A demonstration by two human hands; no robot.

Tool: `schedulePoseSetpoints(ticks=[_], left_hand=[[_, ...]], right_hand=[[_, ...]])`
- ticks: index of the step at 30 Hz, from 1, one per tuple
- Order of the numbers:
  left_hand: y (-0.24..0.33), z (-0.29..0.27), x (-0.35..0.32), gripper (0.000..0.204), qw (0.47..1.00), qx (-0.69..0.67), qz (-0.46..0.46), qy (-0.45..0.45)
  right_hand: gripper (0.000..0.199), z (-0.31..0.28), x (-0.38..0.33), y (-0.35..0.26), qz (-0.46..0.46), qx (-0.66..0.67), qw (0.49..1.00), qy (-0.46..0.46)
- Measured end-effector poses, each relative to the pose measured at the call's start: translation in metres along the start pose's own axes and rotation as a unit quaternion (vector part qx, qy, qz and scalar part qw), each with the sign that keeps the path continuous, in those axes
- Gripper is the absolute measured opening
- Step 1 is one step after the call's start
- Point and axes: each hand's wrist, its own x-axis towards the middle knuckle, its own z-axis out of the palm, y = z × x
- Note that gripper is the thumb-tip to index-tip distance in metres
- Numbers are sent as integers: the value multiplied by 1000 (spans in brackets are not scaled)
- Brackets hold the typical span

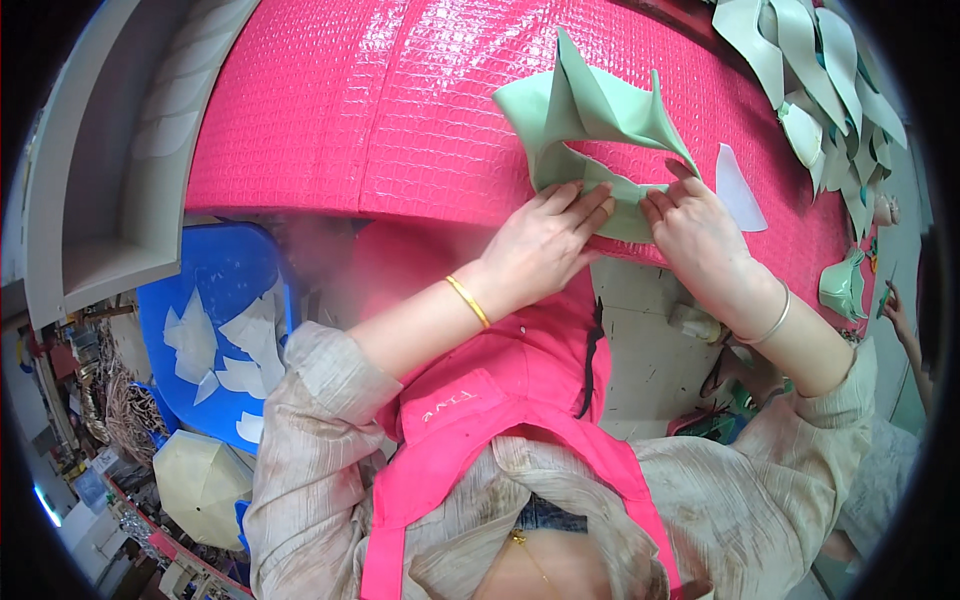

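A folded, light green sheet piece [600, 110], like thin leather or stiff fabric, stands up in pointed flaps on the pink table cover. Along its near edge, the fingers of my left hand [545, 235] press together over the lower strip, with the thumb hidden. My right hand [700, 235] grips the same strip at its right side, fingers curled onto it. Just beyond my right hand, a pale translucent cut piece [738, 195] lies on the cover.
The pink quilted table cover [300, 130] curves across the front. Several pale green pieces [840, 80] hang at the far right, above a green folded piece [845, 285]. A blue tub [160, 290] with white scraps stands at left, below a grey tray [120, 240]. Another person's hand [895, 305] shows at right.
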Motion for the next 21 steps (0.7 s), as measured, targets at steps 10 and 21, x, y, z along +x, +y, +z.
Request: schedulePoseSetpoints(ticks=[10,21], left_hand=[[39,-7,41,33,626,-707,-281,170],[-18,-85,4,26,963,-126,-160,175]], right_hand=[[54,-75,23,59,101,346,815,453],[36,-10,58,27,250,453,814,264]])
